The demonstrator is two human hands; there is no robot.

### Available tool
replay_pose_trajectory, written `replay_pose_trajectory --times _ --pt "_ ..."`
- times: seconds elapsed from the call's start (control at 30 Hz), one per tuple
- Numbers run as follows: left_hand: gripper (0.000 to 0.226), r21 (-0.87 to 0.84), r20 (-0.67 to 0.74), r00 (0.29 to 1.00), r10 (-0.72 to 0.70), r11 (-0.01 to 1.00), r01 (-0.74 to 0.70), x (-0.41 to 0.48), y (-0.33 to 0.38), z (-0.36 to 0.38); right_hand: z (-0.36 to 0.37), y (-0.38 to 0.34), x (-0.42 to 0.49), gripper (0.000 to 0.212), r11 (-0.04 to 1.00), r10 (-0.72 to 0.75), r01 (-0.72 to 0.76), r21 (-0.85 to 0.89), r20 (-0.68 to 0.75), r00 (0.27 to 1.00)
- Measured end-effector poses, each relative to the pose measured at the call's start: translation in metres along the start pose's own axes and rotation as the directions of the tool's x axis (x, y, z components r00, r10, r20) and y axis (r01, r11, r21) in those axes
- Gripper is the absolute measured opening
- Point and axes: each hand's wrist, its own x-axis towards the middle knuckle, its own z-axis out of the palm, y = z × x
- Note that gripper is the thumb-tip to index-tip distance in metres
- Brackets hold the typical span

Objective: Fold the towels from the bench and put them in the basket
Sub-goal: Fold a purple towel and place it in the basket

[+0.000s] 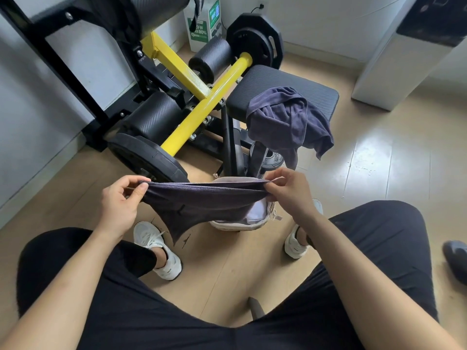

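While stretched over the basket (255, 224), towel (202, 200) pinched between both hands' fingers (141, 189).

Basket (255, 224) mostly hidden behind held towel (202, 205). Weight (271, 159) half hidden under bench (283, 89). Grey shoe (456, 258), right of basket, cut off by edge.

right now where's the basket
In the head view, the basket sits on the floor between the person's feet, just below the bench, mostly hidden behind the towel stretched between both hands.
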Motion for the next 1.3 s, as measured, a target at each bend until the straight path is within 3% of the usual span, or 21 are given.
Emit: replay_pose_trajectory --times 0.17,0.4,0.6,0.73,1.03,1.13,1.23,1.3 --pt "0.028 0.034 -0.025 1.0 0.01 0.999 -0.01 0.0 0.003 0.0 -0.007 -0.002 0.002 0.009 0.946 -0.114 0.139 -0.293 0.101 0.988" --pt "0.026 -0.003 -0.074 0.997 -0.036 0.999 0.035 0.003 0.003 -0.002 -0.015 -0.026 -0.013 0.038 0.967 -0.253 0.247 0.067 0.401 0.881" --pt "0.025 -0.026 -0.076 0.995 -0.071 0.997 0.069 0.005 0.0 -0.004 -0.016 -0.023 -0.011 0.034 0.957 -0.216 0.278 -0.085 0.429 0.877" --pt "0.028 -0.072 -0.102 0.992 -0.069 0.996 0.061 0.006 0.003 -0.003 -0.021 -0.025 -0.011 0.015 0.922 -0.217 0.336 -0.191 0.466 0.858" --pt "0.025 -0.086 -0.101 0.994 -0.041 0.996 0.032 0.006 0.007 -0.004 -0.02 -0.017 -0.003 0.012 0.841 -0.411 0.446 -0.307 0.173 0.895" --pt "0.02 -0.095 -0.135 0.991 0.024 0.995 -0.036 0.004 0.013 -0.003 -0.019 -0.015 -0.002 0.026 0.779 -0.457 0.503 -0.374 0.209 0.864" --pt "0.016 -0.095 -0.196 0.97 0.145 0.982 -0.165 0.002 0.021 -0.005 -0.02 -0.015 0.002 0.016 0.684 -0.619 0.6 -0.415 0.105 0.778" --pt "0.017 -0.043 -0.141 0.981 0.132 0.989 -0.139 0.002 0.021 -0.004 -0.019 -0.013 0.004 0.01 0.687 -0.639 0.589 -0.425 0.033 0.769"
